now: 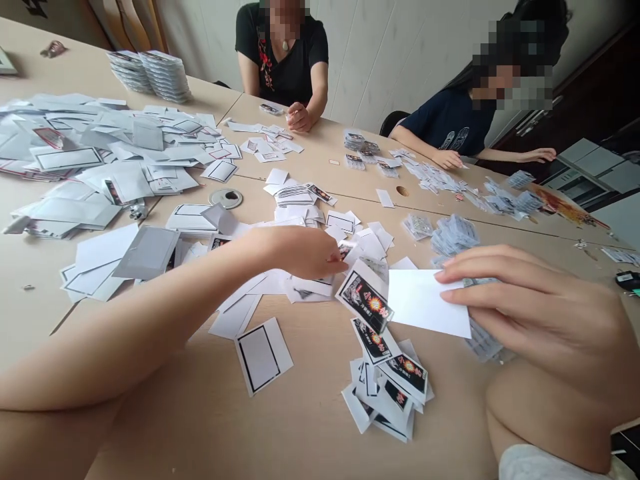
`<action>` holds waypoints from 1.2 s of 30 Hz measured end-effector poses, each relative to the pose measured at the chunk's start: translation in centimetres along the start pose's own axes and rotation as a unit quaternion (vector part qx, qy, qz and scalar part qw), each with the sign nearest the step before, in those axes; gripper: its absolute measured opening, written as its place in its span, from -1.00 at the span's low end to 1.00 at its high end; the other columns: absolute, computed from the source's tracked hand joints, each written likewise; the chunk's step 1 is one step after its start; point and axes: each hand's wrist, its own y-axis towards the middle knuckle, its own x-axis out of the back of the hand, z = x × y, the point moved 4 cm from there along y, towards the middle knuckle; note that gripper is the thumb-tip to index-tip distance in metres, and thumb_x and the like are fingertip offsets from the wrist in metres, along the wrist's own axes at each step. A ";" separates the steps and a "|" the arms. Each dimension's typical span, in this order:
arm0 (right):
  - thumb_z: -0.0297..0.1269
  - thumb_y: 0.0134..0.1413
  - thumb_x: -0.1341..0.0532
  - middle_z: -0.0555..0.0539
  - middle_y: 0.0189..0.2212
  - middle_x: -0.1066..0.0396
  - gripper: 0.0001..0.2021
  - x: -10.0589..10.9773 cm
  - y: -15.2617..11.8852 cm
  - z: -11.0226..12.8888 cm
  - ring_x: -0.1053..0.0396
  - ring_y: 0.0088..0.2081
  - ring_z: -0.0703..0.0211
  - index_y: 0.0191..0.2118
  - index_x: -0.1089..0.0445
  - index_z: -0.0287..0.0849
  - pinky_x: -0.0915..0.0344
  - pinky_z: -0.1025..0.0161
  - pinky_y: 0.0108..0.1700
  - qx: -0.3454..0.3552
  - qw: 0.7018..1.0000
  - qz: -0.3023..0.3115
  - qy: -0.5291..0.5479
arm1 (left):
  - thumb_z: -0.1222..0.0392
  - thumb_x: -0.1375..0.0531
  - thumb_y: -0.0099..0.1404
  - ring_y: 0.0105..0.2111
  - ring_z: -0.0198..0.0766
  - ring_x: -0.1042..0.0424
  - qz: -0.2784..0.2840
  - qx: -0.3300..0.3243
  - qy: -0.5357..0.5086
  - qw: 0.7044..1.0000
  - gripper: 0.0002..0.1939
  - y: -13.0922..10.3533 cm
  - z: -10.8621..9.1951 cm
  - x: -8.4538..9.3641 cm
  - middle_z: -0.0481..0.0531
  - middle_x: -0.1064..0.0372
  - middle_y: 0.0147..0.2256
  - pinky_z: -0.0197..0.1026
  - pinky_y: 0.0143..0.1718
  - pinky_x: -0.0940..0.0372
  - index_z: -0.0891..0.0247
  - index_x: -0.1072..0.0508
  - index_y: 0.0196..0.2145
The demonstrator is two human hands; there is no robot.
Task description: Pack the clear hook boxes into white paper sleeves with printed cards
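My right hand (540, 300) pinches a blank white card (430, 303) between thumb and fingers, above the table on the right. Reaching over the middle heap, my left hand (305, 253) has its fingers closed, with the tips at the upper corner of a black-printed card (365, 300). That card partly overlaps the white one; its exact grip is partly hidden. Below both lies a loose pile of printed cards (395, 383), some face up with black labels. A white card with a black frame (264, 357) rests alone on the table to the left of that pile.
A large heap of white envelope-like pieces (125, 147) covers the left side. Stacked clear packs (165, 77) stand behind it. A tape roll (225, 198) lies mid-table, and plastic packs (453, 237) lie at right. Two people (283, 60) sit across, their hands near small cards.
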 end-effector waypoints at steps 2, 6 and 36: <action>-0.69 -0.01 -0.17 -0.12 -0.23 -0.45 -0.72 0.8 -0.3 0.0 -0.40 -0.11 0.02 -0.27 -0.44 -0.17 -0.38 -0.01 -0.10 -0.003 1.000 -0.005 -0.008 | -0.12 0.11 0.29 -0.65 -0.36 -0.10 -0.040 0.031 0.038 0.998 -0.48 0.7 0.3 -0.3 0.09 -0.33 -0.54 -0.20 -0.53 0.00 0.28 -0.39 -0.56; -0.71 -0.02 -0.17 -0.17 -0.26 -0.45 -0.75 1.8 -0.6 0.3 -0.41 -0.12 -0.01 -0.33 -0.45 -0.23 -0.38 -0.03 -0.11 0.006 0.999 -0.019 -0.026 | -0.07 0.06 0.29 -0.64 -0.36 -0.07 -0.112 0.034 0.059 0.991 -0.54 1.0 0.1 0.5 0.07 -0.27 -0.58 -0.21 -0.53 0.03 0.29 -0.35 -0.57; -0.63 -0.27 -0.30 -0.07 -0.35 -0.48 -0.73 1.9 -0.3 -3.2 -0.45 -0.37 0.16 -0.42 -0.49 -0.10 -0.34 0.23 -0.38 -0.053 0.970 -0.189 -0.145 | -0.13 -0.06 0.26 -0.64 -0.46 -0.04 -0.092 -0.010 -0.326 0.941 -0.59 -1.3 -2.7 2.6 -0.04 -0.19 -0.59 -0.31 -0.63 0.08 0.28 -0.33 -0.49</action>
